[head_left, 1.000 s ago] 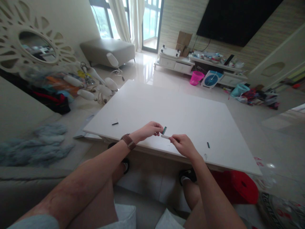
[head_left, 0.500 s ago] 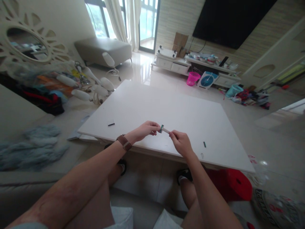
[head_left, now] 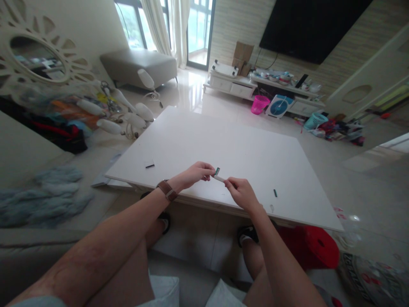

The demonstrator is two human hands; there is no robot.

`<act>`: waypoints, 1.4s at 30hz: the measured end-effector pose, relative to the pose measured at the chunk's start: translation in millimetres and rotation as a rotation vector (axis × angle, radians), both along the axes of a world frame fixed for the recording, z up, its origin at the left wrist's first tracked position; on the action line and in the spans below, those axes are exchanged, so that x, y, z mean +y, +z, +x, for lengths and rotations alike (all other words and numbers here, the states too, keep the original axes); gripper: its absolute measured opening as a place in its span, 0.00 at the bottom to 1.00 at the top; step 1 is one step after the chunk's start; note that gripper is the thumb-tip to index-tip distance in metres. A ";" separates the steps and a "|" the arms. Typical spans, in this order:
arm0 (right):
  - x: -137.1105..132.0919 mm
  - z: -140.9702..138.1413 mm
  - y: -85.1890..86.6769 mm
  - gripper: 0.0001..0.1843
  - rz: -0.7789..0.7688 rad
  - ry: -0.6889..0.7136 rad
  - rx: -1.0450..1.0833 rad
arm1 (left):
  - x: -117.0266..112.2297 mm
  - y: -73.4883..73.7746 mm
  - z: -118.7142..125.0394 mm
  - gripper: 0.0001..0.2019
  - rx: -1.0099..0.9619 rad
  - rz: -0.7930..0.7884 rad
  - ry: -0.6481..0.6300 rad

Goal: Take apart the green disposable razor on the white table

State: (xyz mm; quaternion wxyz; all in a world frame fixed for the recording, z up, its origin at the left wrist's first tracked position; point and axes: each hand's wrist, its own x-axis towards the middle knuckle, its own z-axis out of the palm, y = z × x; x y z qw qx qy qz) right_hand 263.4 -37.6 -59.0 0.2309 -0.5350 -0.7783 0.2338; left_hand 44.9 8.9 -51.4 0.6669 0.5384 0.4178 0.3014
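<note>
- Left hand [head_left: 203, 171], just below the middle of the frame: fingertips pinching a small green piece [head_left: 217, 171], which juts out past them.
- Right hand [head_left: 242, 192], slightly right of centre: fingers closed around a pale, slim stick [head_left: 219, 178], its far end at the green piece's lower end; whether they touch, I cannot tell.
- Brown wrist strap [head_left: 167, 190] on the left wrist.
- White tabletop [head_left: 223, 136] beneath, mid-frame; a dark strip [head_left: 150, 166] left of centre, a dark green strip [head_left: 275, 193] to the right.
- Red object [head_left: 321, 247], lower right.
</note>
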 end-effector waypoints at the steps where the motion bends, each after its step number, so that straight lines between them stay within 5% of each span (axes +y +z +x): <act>1: -0.4 0.0 0.6 0.22 -0.020 0.028 0.002 | -0.7 1.7 0.1 0.08 0.018 -0.001 0.003; 17: -0.3 2.6 3.4 0.23 0.030 -0.053 -0.008 | -1.3 -4.0 0.3 0.09 -0.071 0.006 -0.025; 24: -6.2 -1.1 8.5 0.22 0.015 0.167 -0.042 | -3.8 6.9 -0.6 0.08 0.050 0.016 -0.023; 30: -2.5 4.5 7.7 0.23 0.110 -0.081 -0.043 | -1.8 0.7 -0.8 0.09 -0.012 0.033 -0.035; 37: -3.2 7.7 9.5 0.22 0.002 0.076 -0.092 | -3.3 4.8 -0.8 0.08 0.073 0.024 -0.004; 42: -3.1 6.4 9.1 0.23 0.071 -0.057 -0.047 | -1.4 0.1 -0.4 0.08 0.021 0.044 -0.021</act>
